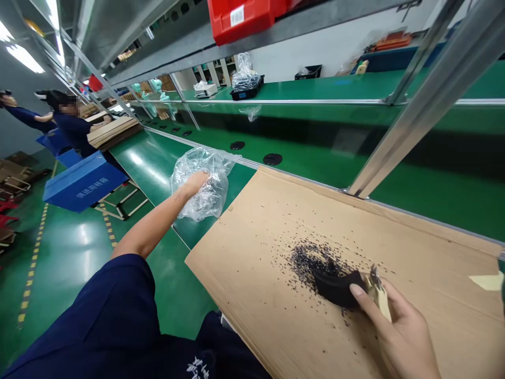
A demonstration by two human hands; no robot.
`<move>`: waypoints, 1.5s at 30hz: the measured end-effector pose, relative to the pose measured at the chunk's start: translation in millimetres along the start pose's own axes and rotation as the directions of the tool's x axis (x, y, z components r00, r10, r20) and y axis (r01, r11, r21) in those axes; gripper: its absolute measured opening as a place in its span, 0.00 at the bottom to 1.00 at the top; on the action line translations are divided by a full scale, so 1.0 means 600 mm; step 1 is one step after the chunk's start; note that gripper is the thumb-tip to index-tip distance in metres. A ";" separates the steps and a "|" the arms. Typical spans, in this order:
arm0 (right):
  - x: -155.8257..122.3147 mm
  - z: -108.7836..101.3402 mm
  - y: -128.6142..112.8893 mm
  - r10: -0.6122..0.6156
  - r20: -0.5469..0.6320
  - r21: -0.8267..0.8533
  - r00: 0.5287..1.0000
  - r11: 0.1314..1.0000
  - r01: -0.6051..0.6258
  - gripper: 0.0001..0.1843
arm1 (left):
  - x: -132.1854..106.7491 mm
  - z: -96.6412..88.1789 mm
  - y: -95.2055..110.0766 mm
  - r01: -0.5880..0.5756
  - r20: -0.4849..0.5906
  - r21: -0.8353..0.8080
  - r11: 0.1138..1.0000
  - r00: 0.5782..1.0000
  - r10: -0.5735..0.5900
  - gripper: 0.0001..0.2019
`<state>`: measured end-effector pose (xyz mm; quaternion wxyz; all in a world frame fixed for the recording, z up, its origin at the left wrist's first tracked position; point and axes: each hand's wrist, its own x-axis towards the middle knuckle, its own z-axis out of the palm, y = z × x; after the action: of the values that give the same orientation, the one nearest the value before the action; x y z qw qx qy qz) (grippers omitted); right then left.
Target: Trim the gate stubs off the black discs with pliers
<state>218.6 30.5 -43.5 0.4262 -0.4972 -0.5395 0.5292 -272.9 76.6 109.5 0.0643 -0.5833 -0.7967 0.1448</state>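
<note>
My left hand [196, 181] reaches out to the left and rests on a crumpled clear plastic bag [203, 184] lying on the green bench; its fingers are hidden behind the bag. My right hand [394, 329] is closed round a small tool with pale handles [379, 292] and also touches a curved black part [335, 287] on the brown cardboard sheet [256, 252]. Black shavings [311, 258] are scattered on the cardboard around the part.
A metal frame post [418, 105] slants up from the cardboard's far edge. Black round pieces [272, 159] lie on the green conveyor behind. A red bin [242, 18] sits on the shelf above. Other people work at far left beside blue crates [81, 181].
</note>
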 end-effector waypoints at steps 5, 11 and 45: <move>-0.004 -0.001 -0.003 -0.002 0.002 0.024 1.000 1.000 0.002 0.24 | -0.072 -0.046 -0.059 -0.081 -0.312 -0.175 0.981 0.950 0.023 0.05; -0.008 0.004 0.001 -0.048 0.018 0.079 0.999 0.996 0.046 0.22 | -0.167 -0.072 -0.053 -0.398 -0.841 -0.435 0.808 0.501 -0.206 0.07; -0.056 0.027 -0.015 -0.055 0.047 0.171 0.997 0.984 0.046 0.19 | -0.246 0.075 0.441 -0.538 -0.424 -0.838 0.097 0.752 0.505 0.11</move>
<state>206.6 -4.7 -33.5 0.4662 -0.4315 -0.5156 0.5750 2.0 3.0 -4.5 -0.3258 -0.7511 -0.4667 -0.3344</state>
